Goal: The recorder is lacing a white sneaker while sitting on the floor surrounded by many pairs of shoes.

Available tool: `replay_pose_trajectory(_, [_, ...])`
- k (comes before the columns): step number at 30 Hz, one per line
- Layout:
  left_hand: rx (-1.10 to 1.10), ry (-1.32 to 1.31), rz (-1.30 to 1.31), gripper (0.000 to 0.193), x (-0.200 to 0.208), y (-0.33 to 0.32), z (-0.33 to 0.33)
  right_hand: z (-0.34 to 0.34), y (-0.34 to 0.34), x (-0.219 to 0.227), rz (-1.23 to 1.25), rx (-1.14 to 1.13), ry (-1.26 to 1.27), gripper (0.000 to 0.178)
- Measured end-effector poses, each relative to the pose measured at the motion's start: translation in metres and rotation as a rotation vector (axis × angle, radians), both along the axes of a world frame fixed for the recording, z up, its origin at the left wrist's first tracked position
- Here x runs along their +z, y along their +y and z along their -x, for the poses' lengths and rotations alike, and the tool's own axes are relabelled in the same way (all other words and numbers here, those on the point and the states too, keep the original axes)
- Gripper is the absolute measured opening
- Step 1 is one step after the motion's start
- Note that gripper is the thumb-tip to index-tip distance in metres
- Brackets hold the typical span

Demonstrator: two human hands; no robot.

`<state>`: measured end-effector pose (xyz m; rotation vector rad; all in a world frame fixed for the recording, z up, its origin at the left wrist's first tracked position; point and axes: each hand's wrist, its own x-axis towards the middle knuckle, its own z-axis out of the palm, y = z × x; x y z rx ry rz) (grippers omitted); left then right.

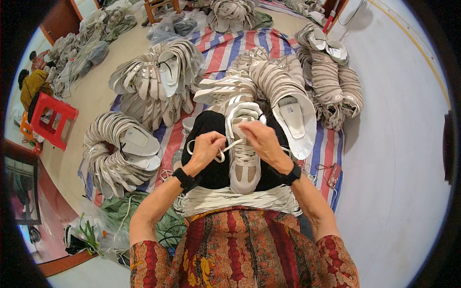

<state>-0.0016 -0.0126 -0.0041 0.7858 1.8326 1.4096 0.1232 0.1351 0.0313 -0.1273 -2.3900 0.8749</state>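
Note:
A beige and white sneaker upper (245, 175) rests on my lap between my black-clad knees, toe toward me, with cream lacing across its front. My left hand (207, 148) is closed on a cream shoelace (234, 144) to the left of the upper; the lace loops out on both sides of that hand. Over the upper's eyelets and tongue, my right hand (263, 139) has its fingertips pinched together; what they hold is hidden. A bundle of cream laces (225, 200) lies across my lap, against my patterned top.
Stacked shoe uppers stand in curved rows at the left (103, 156), at the far left (153, 72), ahead right (288, 96) and far right (331, 79). Beneath them is a striped sheet (218, 45). A red stool (52, 120) stands left; a red phone-like object (333, 176) lies right.

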Motion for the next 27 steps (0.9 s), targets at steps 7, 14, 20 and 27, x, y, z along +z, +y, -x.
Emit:
replay_pose_trajectory(7, [-0.152, -0.105, 0.057, 0.015, 0.004, -0.007, 0.002, 0.003, -0.004, -0.008, -0.135, 0.001, -0.275, 0.011])
replay_pose_trajectory(14, [-0.218, 0.007, 0.063, 0.015, 0.009, -0.001, 0.002, 0.002, -0.005, -0.006, -0.238, 0.038, -0.195, 0.014])
replay_pose_trajectory(20, [-0.063, 0.905, -0.21, 0.01, -0.003, 0.008, 0.006, 0.008, -0.004, -0.006, -0.284, 0.09, -0.238, 0.018])
replay_pose_trajectory(27, [-0.086, 0.536, -0.233, 0.01, -0.011, 0.013, -0.001, 0.007, -0.005, -0.009, -0.304, 0.092, -0.154, 0.015])
